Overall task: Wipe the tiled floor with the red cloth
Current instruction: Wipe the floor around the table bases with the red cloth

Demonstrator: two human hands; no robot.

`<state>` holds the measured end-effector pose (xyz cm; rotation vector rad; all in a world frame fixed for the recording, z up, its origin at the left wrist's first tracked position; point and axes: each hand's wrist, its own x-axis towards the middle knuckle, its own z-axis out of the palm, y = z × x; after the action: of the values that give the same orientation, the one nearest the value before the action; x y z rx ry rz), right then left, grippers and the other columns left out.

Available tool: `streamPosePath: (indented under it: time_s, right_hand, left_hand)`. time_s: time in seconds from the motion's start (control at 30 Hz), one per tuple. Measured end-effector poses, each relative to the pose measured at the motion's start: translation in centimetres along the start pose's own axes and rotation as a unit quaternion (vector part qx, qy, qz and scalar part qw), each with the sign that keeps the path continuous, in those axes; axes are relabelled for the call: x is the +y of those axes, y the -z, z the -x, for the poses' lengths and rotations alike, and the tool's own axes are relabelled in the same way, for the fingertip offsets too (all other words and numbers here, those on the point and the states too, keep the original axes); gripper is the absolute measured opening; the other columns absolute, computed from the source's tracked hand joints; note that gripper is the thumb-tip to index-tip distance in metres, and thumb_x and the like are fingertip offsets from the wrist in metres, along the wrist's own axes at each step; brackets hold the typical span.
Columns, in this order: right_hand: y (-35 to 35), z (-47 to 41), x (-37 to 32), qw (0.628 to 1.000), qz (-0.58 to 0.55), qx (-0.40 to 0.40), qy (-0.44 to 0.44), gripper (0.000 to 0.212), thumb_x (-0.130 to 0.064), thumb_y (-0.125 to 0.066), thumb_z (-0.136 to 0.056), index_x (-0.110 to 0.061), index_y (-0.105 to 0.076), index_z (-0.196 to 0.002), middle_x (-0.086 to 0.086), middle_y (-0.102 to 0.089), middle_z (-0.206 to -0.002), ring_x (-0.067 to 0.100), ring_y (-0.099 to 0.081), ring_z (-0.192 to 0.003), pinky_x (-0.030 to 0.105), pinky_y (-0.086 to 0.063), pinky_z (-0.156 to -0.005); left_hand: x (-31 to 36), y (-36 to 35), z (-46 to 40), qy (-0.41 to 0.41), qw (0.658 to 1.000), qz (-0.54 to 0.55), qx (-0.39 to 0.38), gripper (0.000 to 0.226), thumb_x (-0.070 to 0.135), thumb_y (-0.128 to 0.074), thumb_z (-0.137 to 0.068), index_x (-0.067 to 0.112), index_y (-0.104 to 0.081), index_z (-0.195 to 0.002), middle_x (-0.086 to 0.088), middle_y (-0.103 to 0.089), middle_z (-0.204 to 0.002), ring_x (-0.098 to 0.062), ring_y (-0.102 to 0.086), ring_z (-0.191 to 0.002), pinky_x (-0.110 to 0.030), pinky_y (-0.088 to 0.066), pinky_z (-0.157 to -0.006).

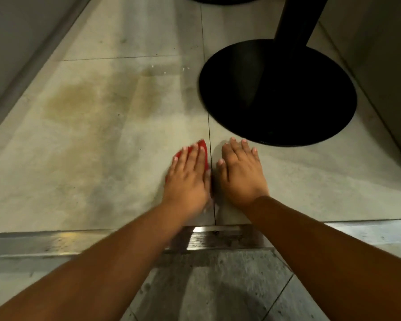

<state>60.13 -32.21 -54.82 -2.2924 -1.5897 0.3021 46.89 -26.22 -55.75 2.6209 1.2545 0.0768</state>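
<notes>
Left hand [188, 179] flat on cloth [203, 148], on the tiled floor [102, 140] just left of a grout line [209, 133]. Right hand [240, 172] flat on the floor just right of it. Beyond the right hand, a pedestal base [278, 93]. Nearer, under both forearms, a metal threshold strip [218, 237].

Tiled floor [102, 158]: matt, stained. Threshold strip [206, 237]: scuffed shiny metal. Table base [278, 93]: smooth black. Red cloth [203, 147].

black round pedestal base [278, 93] blocking right, open tiled floor [90, 135] left
</notes>
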Motion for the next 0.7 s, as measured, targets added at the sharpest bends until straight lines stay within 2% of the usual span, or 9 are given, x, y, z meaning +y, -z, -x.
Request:
streamPosePath:
  time_s: [0.03, 0.1, 0.23, 0.3, 0.37, 0.5, 0.6, 0.7]
  right_hand:
    - [0.4, -0.8, 0.1, 1.000, -0.001, 0.025, -0.006, 0.060, -0.039, -0.020, -0.102, -0.012, -0.025, -0.155, 0.008, -0.016, -0.164, 0.023, -0.003, -0.152, 0.037, 0.003, -0.123]
    - [0.8, -2.9, 0.7, 0.999, 0.008, 0.046, -0.016, 0.053, -0.032, -0.029, -0.105, -0.013, -0.027, -0.155, 0.007, -0.017, -0.164, 0.023, -0.004, -0.152, 0.038, 0.001, -0.124]
    - [0.8, -6.0, 1.4, 0.999, 0.025, 0.024, -0.016, 0.053, -0.031, -0.032, -0.105, -0.016, -0.025, -0.155, 0.004, -0.015, -0.165, 0.023, -0.003, -0.152, 0.038, 0.000, -0.124]
    - [0.4, -6.7, 1.3, 0.999, 0.032, 0.013, -0.001, 0.053, -0.032, -0.031, -0.106, -0.017, -0.023, -0.156, 0.003, -0.014, -0.165, 0.022, -0.002, -0.152, 0.039, -0.001, -0.124]
    - [0.2, -7.7, 1.3, 0.999, 0.037, -0.001, 0.013, 0.054, -0.033, -0.030, -0.106, -0.018, -0.021, -0.157, 0.003, -0.013, -0.165, 0.021, 0.000, -0.152, 0.039, 0.000, -0.124]
    - [1.0, -11.6, 2.6, 0.998, 0.047, -0.010, 0.028, 0.054, -0.036, -0.031, -0.106, -0.019, -0.021, -0.156, 0.002, -0.013, -0.165, 0.023, -0.003, -0.152, 0.039, -0.002, -0.123]
    - [1.9, -15.5, 3.4, 0.996, 0.069, -0.035, 0.052, 0.055, -0.038, -0.031, -0.106, -0.020, -0.022, -0.156, 0.003, -0.012, -0.165, 0.027, -0.002, -0.152, 0.041, -0.004, -0.122]
    - [1.7, -18.1, 3.6, 0.993, 0.083, -0.065, 0.051, 0.055, -0.040, -0.026, -0.107, -0.022, -0.016, -0.158, 0.001, -0.007, -0.166, 0.027, 0.002, -0.152, 0.042, -0.002, -0.122]
  left_hand:
    - [0.9, -0.3, 1.9, -0.032, 0.999, -0.005, 0.005, 0.064, 0.044, -0.002, -0.096, 0.018, 0.003, -0.154, 0.001, 0.006, -0.162, -0.018, 0.012, -0.149, -0.037, 0.006, -0.121]
    - [1.5, -1.0, 2.3, -0.044, 0.999, -0.012, 0.004, 0.063, 0.045, -0.002, -0.096, 0.019, 0.004, -0.154, 0.002, 0.006, -0.162, -0.016, 0.012, -0.149, -0.035, 0.009, -0.119]
    - [0.3, -0.1, -5.1, 0.056, 0.998, 0.010, 0.019, 0.058, 0.038, -0.015, -0.103, 0.020, 0.003, -0.155, 0.002, 0.005, -0.163, -0.017, 0.009, -0.149, -0.035, 0.005, -0.121]
    - [-0.2, 0.3, -7.6, 0.069, 0.997, 0.008, 0.018, 0.058, 0.037, -0.015, -0.103, 0.019, 0.004, -0.155, 0.001, 0.003, -0.164, -0.018, 0.008, -0.150, -0.037, 0.002, -0.121]
    - [-0.3, 0.1, -7.6, 0.048, 0.999, 0.015, 0.016, 0.058, 0.038, -0.013, -0.103, 0.019, 0.004, -0.155, 0.001, 0.003, -0.164, -0.017, 0.008, -0.150, -0.037, 0.002, -0.121]
    - [0.3, -0.5, -4.1, -0.021, 0.999, 0.003, 0.047, 0.062, 0.042, -0.008, -0.098, 0.016, -0.011, -0.155, -0.001, -0.008, -0.162, -0.018, 0.000, -0.150, -0.037, 0.000, -0.120]
    - [-0.2, -0.5, -7.3, 0.039, 0.998, 0.005, 0.039, 0.063, 0.040, -0.004, -0.096, 0.018, 0.003, -0.155, 0.001, 0.002, -0.163, -0.017, 0.009, -0.149, -0.036, 0.005, -0.121]
    - [-0.6, -0.1, -12.4, 0.103, 0.992, 0.025, 0.069, 0.061, 0.037, -0.012, -0.099, 0.017, -0.001, -0.156, -0.001, -0.005, -0.164, -0.020, 0.003, -0.150, -0.036, 0.004, -0.121]
